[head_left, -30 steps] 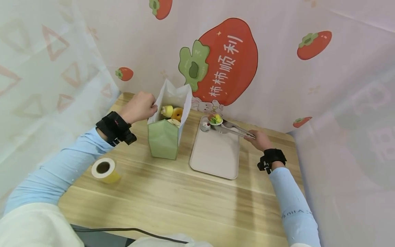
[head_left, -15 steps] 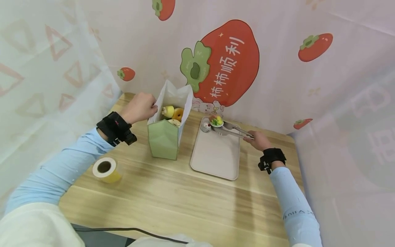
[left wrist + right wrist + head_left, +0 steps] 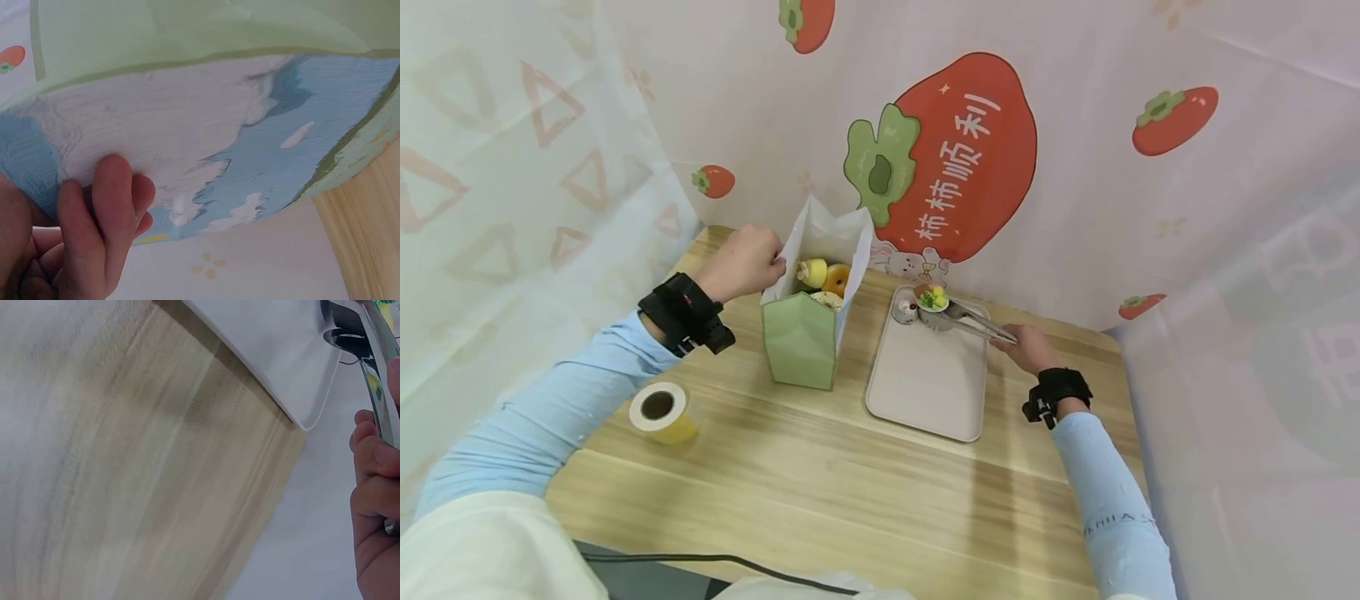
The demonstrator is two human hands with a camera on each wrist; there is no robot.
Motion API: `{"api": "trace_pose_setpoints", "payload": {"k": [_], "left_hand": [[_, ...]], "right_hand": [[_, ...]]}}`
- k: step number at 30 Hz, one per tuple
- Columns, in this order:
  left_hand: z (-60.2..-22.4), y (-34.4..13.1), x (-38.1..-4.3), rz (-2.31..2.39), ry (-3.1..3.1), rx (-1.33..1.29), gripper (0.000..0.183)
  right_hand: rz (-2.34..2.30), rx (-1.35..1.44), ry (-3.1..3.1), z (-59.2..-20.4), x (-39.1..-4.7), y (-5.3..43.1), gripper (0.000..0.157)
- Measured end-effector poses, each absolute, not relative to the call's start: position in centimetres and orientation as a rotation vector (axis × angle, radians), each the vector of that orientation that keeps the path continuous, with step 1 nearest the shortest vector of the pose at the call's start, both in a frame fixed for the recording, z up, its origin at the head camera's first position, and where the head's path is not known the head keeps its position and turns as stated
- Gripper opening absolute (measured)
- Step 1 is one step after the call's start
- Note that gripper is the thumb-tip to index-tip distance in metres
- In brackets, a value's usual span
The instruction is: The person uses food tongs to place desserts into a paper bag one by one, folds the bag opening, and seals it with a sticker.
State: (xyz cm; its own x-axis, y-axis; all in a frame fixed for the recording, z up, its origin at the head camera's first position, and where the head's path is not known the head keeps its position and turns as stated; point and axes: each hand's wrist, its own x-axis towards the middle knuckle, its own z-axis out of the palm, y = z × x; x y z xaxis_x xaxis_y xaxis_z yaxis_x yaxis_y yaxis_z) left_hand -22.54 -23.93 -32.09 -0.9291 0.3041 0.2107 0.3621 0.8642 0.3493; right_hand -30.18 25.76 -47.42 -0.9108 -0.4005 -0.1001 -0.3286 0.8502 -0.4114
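Currently | tongs [image 3: 985, 322] within right fingers [image 3: 375, 456], gripped | bag [image 3: 800, 343] against left fingers [image 3: 114, 190], rim pinched

Wood-grain tabletop [image 3: 850, 467] spread beneath the right-hand grip [image 3: 1030, 347], pale backdrop [image 3: 1086, 192] hung beyond it, printed with persimmons [image 3: 996, 171] and Chinese characters [image 3: 961, 158], triangle-patterned sheeting [image 3: 497, 150] draped far to its left, another pale sheet [image 3: 1240, 350] hung to its right

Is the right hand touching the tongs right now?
Touching. In the right wrist view, the right hand has its fingers curled around the tongs.
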Motion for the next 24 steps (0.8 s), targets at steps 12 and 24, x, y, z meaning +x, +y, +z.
{"api": "trace_pose_setpoints", "payload": {"k": [12,24], "left_hand": [[-31.8,-23.6,-22.3,-0.591,-2.889,-0.54,0.044],[-31.7,-22.9,-22.5,-0.586,-2.878,-0.55,0.043]], "right_hand": [[-0.87,-0.527,2.943,-44.6,-26.5,27.0,0.031],[-1.093,-0.893,2.927,-34.6,-22.9,22.4,0.021]]}}
